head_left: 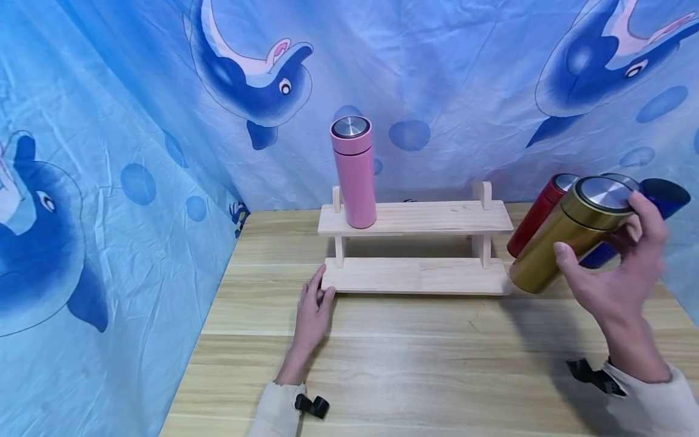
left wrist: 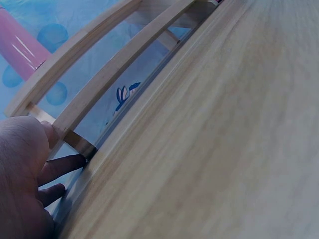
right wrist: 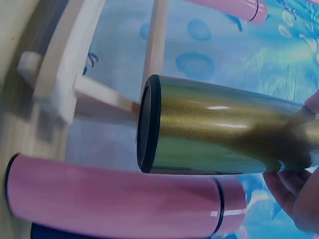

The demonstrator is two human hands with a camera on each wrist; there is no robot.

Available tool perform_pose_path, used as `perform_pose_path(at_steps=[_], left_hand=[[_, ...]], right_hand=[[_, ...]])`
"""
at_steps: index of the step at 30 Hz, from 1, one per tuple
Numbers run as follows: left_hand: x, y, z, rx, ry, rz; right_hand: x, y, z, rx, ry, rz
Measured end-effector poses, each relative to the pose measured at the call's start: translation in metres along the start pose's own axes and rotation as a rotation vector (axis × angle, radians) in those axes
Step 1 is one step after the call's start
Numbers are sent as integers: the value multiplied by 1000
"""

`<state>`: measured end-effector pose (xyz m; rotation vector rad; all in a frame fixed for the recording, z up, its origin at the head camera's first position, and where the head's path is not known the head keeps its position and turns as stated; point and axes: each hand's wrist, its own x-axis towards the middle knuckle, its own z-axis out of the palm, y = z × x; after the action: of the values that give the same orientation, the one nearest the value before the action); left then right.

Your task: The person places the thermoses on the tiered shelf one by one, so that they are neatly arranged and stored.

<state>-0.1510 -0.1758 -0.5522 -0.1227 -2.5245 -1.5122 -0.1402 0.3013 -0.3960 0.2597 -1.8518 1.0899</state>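
Note:
My right hand grips a gold thermos bottle near its steel-topped lid. Held tilted, the bottle has its base near the right end of the two-tier wooden rack; in the right wrist view its dark base faces the rack. At the rack's left end, my left hand grips the lower board, thumb at its front corner; the left wrist view shows some fingers extending below the board. A pink thermos bottle stands upright on the left of the upper tier.
Behind the gold bottle is a red thermos bottle, looking pinkish in the right wrist view. Dark blue items beside it are partly hidden by the hand. A blue dolphin-print curtain hangs behind the wooden table.

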Motion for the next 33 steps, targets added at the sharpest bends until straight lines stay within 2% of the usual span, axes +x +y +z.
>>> perform_pose_path(at_steps=[4, 10, 15, 19, 29, 33], left_hand=[[0, 0, 1, 3, 0, -6], [0, -1, 1, -3, -5, -17], [0, -1, 1, 0, -4, -18], [1, -1, 0, 3, -5, -13], [1, 0, 0, -2, -5, -5], [0, 0, 0, 4, 0, -2]], right_hand=[[8, -7, 13, 45, -6, -12], [18, -20, 29, 116, -27, 18], [26, -27, 43, 94, -42, 5], [32, -31, 58, 118, -47, -9], [46, -42, 90, 122, -134, -7], [49, -43, 103, 120, -142, -15]])
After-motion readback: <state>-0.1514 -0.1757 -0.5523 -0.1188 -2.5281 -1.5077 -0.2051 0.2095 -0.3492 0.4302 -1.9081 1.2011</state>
